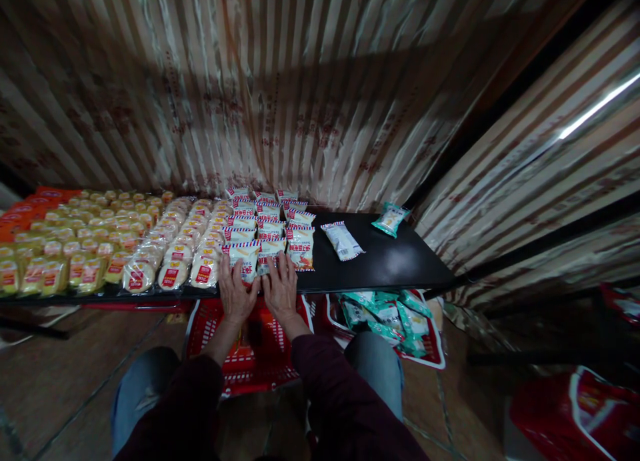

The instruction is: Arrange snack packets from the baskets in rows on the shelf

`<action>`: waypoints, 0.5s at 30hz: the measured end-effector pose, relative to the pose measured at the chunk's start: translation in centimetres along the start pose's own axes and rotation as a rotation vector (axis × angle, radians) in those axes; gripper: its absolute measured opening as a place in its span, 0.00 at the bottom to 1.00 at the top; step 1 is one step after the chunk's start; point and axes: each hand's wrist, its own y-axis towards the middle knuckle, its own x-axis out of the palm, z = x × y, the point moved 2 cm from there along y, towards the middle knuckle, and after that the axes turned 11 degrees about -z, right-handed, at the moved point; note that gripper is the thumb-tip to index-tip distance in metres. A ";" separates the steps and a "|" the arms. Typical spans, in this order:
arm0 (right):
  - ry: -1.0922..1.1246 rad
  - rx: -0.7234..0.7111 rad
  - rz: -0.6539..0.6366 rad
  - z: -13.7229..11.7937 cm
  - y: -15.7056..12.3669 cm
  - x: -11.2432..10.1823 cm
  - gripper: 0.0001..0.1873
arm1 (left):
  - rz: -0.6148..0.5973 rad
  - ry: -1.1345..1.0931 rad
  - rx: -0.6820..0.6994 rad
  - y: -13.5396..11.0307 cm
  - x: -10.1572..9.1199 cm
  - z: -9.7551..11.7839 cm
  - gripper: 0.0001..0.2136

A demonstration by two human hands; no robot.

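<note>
My left hand and my right hand lie side by side at the front edge of a black shelf, fingers stretched flat over the nearest red, white and blue snack packets. More of these packets run in rows toward the back. Both hands press on the packets rather than grip them.
Rows of yellow-wrapped round cakes fill the shelf's left part. A single white packet and a green packet lie on the bare right part. Below stand a red basket and a box of green packets. A striped sheet hangs behind.
</note>
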 end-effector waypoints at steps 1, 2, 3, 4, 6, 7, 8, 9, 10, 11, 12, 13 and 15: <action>-0.002 0.004 -0.005 0.0 0.1 0.1 0.25 | 0.001 0.019 0.014 0.1 0.0 0.0 0.27; -0.005 0.006 -0.011 0.0 0.1 0.1 0.25 | 0.000 0.036 0.022 0.3 0.1 0.0 0.26; -0.007 0.008 -0.014 0.1 0.2 0.2 0.26 | -0.002 0.048 0.024 0.4 0.1 -0.1 0.25; -0.009 0.010 -0.017 0.1 0.2 0.3 0.26 | -0.004 0.058 0.023 0.4 0.1 -0.1 0.25; -0.013 0.013 -0.020 0.2 0.2 0.6 0.26 | -0.005 0.072 0.020 0.5 0.2 -0.1 0.25; -0.015 0.015 -0.019 0.3 0.1 0.8 0.26 | -0.005 0.081 0.021 0.5 0.3 -0.1 0.25; -0.018 0.017 -0.017 0.4 0.1 1.0 0.26 | -0.006 0.092 0.022 0.5 0.4 -0.1 0.25; -0.020 0.018 -0.012 0.5 0.1 1.1 0.26 | -0.009 0.104 0.019 0.5 0.6 -0.1 0.25; -0.022 0.017 -0.007 0.5 0.0 1.3 0.26 | -0.012 0.116 0.014 0.5 0.8 -0.1 0.25; -0.025 0.017 -0.001 0.6 0.0 1.4 0.26 | -0.015 0.127 0.008 0.5 0.9 -0.1 0.25; -0.028 0.017 0.004 0.6 0.0 1.5 0.26 | -0.019 0.136 0.003 0.5 1.1 -0.1 0.25; -0.031 0.016 0.007 0.6 0.0 1.5 0.26 | -0.024 0.142 0.000 0.5 1.2 -0.2 0.25; -0.038 0.017 0.012 0.6 0.0 1.6 0.26 | -0.033 0.147 0.002 0.5 1.4 -0.3 0.25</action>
